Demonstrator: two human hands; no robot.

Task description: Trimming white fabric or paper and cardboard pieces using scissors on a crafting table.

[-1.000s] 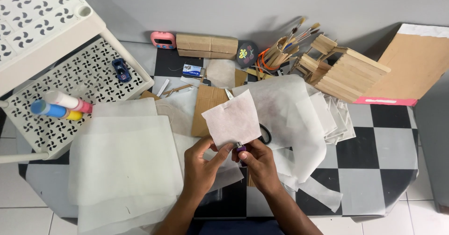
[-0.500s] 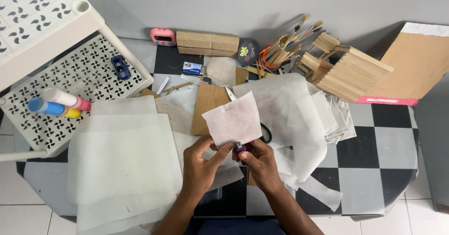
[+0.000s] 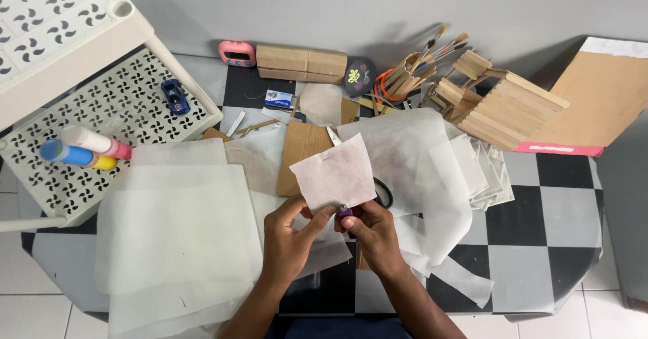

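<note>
Head cam: left hand (image 3: 290,234) pinches white paper square (image 3: 334,173), right hand (image 3: 370,234) grips purple lighter (image 3: 345,212); keep flame at edge only.

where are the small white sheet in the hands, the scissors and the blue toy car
small white sheet (image 3: 334,171), head view, middle of the sheet
scissors (image 3: 385,194), head view, black handle loop showing past the sheet's right edge
blue toy car (image 3: 175,96), head view, its roof, on the perforated white shelf

Left hand (image 3: 291,236), right hand (image 3: 370,232) pinch paper square (image 3: 334,174).
</note>
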